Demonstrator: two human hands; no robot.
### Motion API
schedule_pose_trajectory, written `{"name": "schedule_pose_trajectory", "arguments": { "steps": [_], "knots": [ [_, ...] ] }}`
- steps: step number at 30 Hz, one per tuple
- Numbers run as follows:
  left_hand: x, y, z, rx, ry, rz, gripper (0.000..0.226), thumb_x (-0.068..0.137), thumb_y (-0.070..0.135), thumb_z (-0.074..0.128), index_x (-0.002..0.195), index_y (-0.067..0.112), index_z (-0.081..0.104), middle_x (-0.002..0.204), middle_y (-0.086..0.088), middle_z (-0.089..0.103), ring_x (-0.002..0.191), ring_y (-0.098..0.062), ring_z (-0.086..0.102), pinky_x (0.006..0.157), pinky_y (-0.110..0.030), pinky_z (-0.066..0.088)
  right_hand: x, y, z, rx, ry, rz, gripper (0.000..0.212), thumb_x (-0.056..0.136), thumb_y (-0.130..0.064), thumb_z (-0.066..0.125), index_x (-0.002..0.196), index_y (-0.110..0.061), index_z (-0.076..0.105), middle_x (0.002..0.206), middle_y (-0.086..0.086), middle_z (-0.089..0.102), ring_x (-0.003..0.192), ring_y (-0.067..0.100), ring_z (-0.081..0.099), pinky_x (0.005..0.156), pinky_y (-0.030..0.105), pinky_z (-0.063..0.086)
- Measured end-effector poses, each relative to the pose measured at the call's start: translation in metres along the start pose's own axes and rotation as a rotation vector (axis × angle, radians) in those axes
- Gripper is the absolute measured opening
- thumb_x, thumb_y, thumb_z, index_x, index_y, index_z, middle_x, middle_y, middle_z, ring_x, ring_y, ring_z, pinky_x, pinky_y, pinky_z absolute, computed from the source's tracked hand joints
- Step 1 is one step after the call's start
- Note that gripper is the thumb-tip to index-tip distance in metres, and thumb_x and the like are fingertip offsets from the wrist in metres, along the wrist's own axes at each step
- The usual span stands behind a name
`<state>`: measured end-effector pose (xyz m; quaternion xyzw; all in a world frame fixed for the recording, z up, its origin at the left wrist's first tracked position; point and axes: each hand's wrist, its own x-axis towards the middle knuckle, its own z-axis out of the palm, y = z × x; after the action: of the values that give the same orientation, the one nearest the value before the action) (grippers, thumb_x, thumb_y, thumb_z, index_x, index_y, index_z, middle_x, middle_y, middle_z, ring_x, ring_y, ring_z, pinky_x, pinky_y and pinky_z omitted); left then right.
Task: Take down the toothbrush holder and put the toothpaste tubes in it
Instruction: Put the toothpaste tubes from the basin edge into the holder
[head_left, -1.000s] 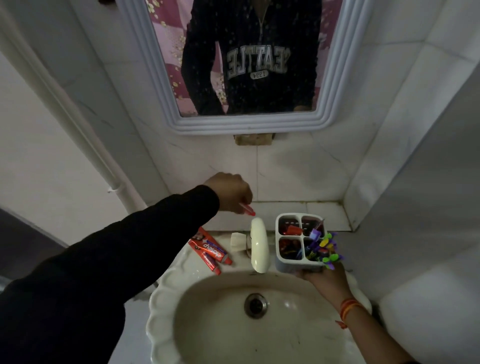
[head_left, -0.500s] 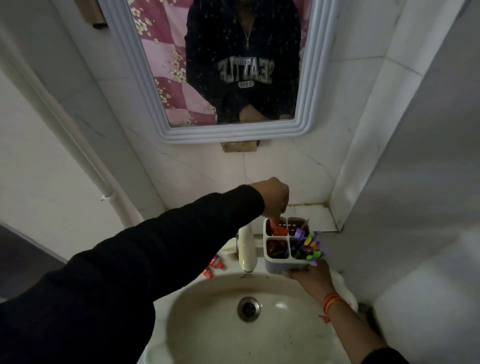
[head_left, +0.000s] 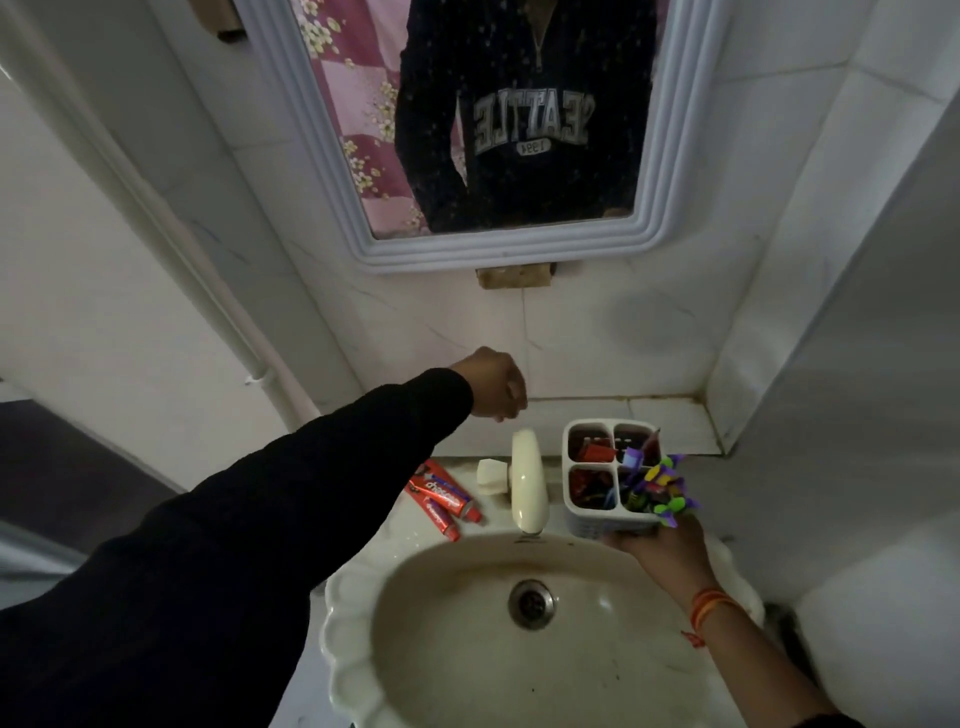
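Observation:
A white four-compartment toothbrush holder (head_left: 589, 525) sits on the sink's right rim, gripped from below by my right hand (head_left: 660, 545). Red toothpaste tubes fill its left and back compartments; colourful toothbrushes (head_left: 655, 483) stick out of the front right one. My left hand (head_left: 491, 384) hovers with curled fingers and nothing visible in it, above the tap and to the left of the holder. Two red toothpaste tubes (head_left: 441, 496) lie on the sink's left rim beside my left sleeve.
A cream tap (head_left: 527, 483) with a small knob stands between the loose tubes and the holder. The oval sink (head_left: 353, 597) has its drain in the middle. A white-framed mirror (head_left: 647, 197) hangs above, and a tiled wall closes in on the right.
My left hand carried a red tube to the holder, let it go into a back compartment, and has drawn back to the left. The holder stays in my right hand.

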<state>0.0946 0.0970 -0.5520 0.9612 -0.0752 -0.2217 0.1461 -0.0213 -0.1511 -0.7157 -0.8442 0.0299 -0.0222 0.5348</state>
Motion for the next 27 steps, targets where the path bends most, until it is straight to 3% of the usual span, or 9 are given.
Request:
{"name": "schedule_pose_trajectory", "arguments": {
  "steps": [2, 5, 9, 12, 15, 18, 23, 25, 27],
  "knots": [
    [0.002, -0.024, 0.012, 0.121, -0.04, -0.054, 0.023, 0.084, 0.013, 0.075, 0.105, 0.02, 0.08, 0.104, 0.001, 0.077, 0.095, -0.014, 0.07, 0.094, -0.03, 0.055, 0.0, 0.0, -0.001, -0.005, -0.006, 0.005, 0.061, 0.052, -0.01, 0.092, 0.105, -0.024, 0.066, 0.098, -0.008, 0.065, 0.101, 0.009, 0.056, 0.086, 0.027, 0.042],
    [-0.001, -0.05, 0.035, 0.265, -0.193, -0.089, 0.037, 0.075, 0.014, 0.084, 0.11, 0.022, 0.076, 0.113, 0.002, 0.075, 0.107, -0.018, 0.069, 0.098, -0.036, 0.055, 0.001, 0.003, -0.001, -0.011, -0.01, 0.019, 0.061, 0.051, -0.011, 0.093, 0.107, -0.017, 0.068, 0.096, -0.007, 0.066, 0.1, 0.009, 0.058, 0.085, 0.026, 0.042],
    [-0.006, -0.075, 0.067, 0.47, -0.325, -0.097, 0.055, 0.074, 0.013, 0.084, 0.126, 0.02, 0.068, 0.127, 0.001, 0.066, 0.116, -0.023, 0.063, 0.089, -0.031, 0.051, 0.0, 0.002, -0.001, 0.011, -0.025, 0.016, 0.062, 0.052, -0.006, 0.093, 0.106, -0.02, 0.066, 0.1, -0.006, 0.065, 0.101, 0.011, 0.058, 0.087, 0.028, 0.043],
    [-0.012, -0.084, 0.078, 0.593, -0.274, -0.087, 0.043, 0.084, 0.02, 0.073, 0.126, 0.024, 0.066, 0.134, -0.002, 0.057, 0.117, -0.024, 0.059, 0.082, -0.033, 0.053, 0.0, -0.001, -0.001, 0.016, -0.021, -0.001, 0.063, 0.052, -0.003, 0.092, 0.108, -0.016, 0.066, 0.102, -0.004, 0.065, 0.103, 0.012, 0.057, 0.089, 0.028, 0.042],
    [-0.014, -0.091, 0.086, 0.704, -0.267, 0.037, 0.049, 0.09, 0.027, 0.07, 0.137, 0.02, 0.057, 0.136, -0.006, 0.053, 0.106, -0.015, 0.056, 0.071, -0.021, 0.047, -0.002, -0.007, -0.002, 0.037, -0.021, -0.007, 0.063, 0.054, 0.0, 0.091, 0.108, -0.017, 0.065, 0.103, -0.003, 0.063, 0.103, 0.012, 0.055, 0.089, 0.029, 0.041],
    [-0.015, -0.094, 0.09, 0.865, -0.174, 0.109, 0.059, 0.085, 0.04, 0.073, 0.138, 0.029, 0.051, 0.124, 0.0, 0.063, 0.117, -0.025, 0.05, 0.09, -0.036, 0.043, -0.004, -0.009, -0.003, 0.027, -0.029, 0.0, 0.061, 0.055, 0.0, 0.09, 0.11, -0.012, 0.066, 0.103, -0.004, 0.063, 0.103, 0.012, 0.055, 0.088, 0.028, 0.04],
    [-0.019, -0.087, 0.073, 0.821, -0.093, 0.077, 0.032, 0.094, 0.018, 0.057, 0.125, 0.027, 0.057, 0.117, -0.001, 0.068, 0.114, -0.027, 0.059, 0.092, -0.04, 0.04, -0.004, -0.012, -0.002, 0.026, -0.041, 0.002, 0.061, 0.057, -0.001, 0.089, 0.111, -0.016, 0.064, 0.106, -0.005, 0.062, 0.106, 0.011, 0.054, 0.091, 0.027, 0.039],
    [-0.021, -0.083, 0.059, 0.778, -0.087, 0.064, 0.031, 0.092, 0.014, 0.056, 0.119, 0.029, 0.062, 0.117, 0.0, 0.067, 0.106, -0.025, 0.065, 0.092, -0.039, 0.046, -0.004, -0.012, -0.003, 0.026, -0.044, 0.007, 0.062, 0.057, -0.003, 0.09, 0.113, -0.013, 0.065, 0.106, -0.006, 0.063, 0.106, 0.011, 0.054, 0.091, 0.027, 0.04],
    [-0.025, -0.076, 0.042, 0.724, -0.077, 0.044, 0.026, 0.091, 0.017, 0.059, 0.113, 0.03, 0.067, 0.113, 0.002, 0.068, 0.096, -0.023, 0.068, 0.083, -0.037, 0.054, -0.004, -0.011, -0.003, 0.01, -0.047, 0.013, 0.062, 0.057, -0.004, 0.09, 0.113, -0.014, 0.066, 0.105, -0.007, 0.063, 0.105, 0.01, 0.054, 0.09, 0.026, 0.04]
  ]
}}
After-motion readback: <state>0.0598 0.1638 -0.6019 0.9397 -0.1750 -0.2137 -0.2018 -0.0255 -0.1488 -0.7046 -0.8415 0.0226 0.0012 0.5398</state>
